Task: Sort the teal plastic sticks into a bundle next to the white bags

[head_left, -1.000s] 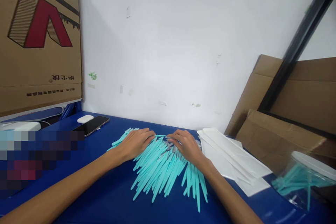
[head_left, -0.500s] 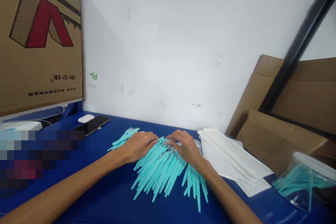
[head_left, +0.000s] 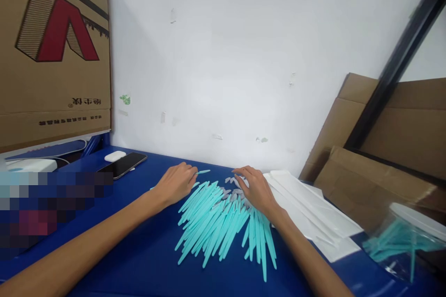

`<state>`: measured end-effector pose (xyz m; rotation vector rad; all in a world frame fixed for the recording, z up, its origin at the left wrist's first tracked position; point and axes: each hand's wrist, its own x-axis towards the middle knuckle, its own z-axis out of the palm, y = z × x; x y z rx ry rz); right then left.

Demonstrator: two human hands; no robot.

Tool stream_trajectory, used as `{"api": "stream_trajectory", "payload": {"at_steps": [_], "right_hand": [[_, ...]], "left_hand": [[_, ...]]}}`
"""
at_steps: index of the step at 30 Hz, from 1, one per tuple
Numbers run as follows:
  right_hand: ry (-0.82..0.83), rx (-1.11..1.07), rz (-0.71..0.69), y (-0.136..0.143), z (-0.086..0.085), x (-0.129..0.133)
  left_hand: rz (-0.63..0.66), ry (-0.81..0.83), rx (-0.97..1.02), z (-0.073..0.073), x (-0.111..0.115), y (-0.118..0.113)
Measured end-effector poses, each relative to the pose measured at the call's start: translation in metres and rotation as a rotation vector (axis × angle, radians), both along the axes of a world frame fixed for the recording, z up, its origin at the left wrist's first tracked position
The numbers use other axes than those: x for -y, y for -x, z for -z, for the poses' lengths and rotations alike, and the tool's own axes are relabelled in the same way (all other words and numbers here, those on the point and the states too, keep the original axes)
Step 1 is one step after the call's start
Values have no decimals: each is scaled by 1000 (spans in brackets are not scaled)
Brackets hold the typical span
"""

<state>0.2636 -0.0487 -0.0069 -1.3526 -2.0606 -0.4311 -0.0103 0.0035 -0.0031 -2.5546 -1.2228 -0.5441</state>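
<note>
A fan-shaped heap of thin turquoise plastic sticks, tapered at the ends, lies on the blue table between my hands. At its far edge are small grey pieces, too small to identify. My left hand is left of the heap, pinching one turquoise stick whose end juts out to the right. More sticks are partly hidden beneath that hand. Over the grey pieces on the right hovers my right hand, its thumb and fingers apart and nothing visible between them.
White paper sheets or bags lie to the right, beside a clear lidded tub of turquoise sticks. Flattened cardboard leans behind. At the left are a phone, a white case and a large carton. A white wall closes the back.
My hands have separated from their meeting point above the heap. The left has moved left with a turquoise stick; the right has shifted slightly right, uncovering grey pieces.
</note>
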Motion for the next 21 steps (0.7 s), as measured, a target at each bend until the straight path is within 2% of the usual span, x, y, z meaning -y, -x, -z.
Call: {"api": "stream_trajectory", "payload": {"at_steps": [4,7,10,16,21], "right_hand": [[139,74,90,-15,12,-10],[233,129,138,-20,18,-14],[291,169,121,-21,21,-16],[258,195,56,-21,25,-20],[195,182,119,-23,24,-18]], "left_hand": [[-143,62,-78,3,-8,9],[-168,113,-91,6,-7,9],[-159,133,-94,8,-3,7],[-102,189,-56,13,-1,5],[-115,203,-40,12,-6,9]]}}
